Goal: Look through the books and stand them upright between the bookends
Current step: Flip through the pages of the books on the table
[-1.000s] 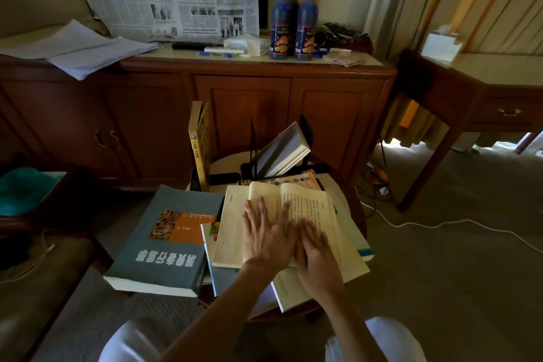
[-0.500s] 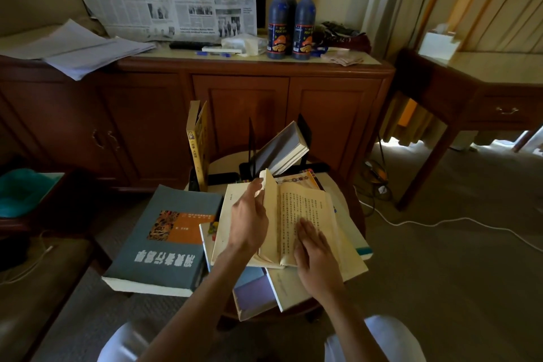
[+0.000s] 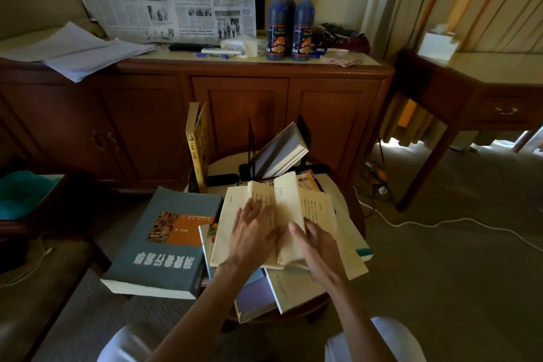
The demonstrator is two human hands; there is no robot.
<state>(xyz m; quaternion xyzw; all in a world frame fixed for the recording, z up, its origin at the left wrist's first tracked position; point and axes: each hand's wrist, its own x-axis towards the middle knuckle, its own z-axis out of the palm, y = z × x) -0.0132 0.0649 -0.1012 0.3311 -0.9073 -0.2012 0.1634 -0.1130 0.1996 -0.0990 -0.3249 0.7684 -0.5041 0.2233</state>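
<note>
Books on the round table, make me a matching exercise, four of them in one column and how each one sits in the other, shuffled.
Column one:
1. yellow book
2. grey book
3. teal book
4. open book

Column two:
A. lies flat, closed, cover up
B. stands upright at the left
C. spread open under both hands
D. leans tilted against a black bookend

Pairs: 1-B, 2-D, 3-A, 4-C

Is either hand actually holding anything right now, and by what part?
Nothing is gripped. The left hand lies flat on the open book; the right hand touches its lower right pages.
</note>
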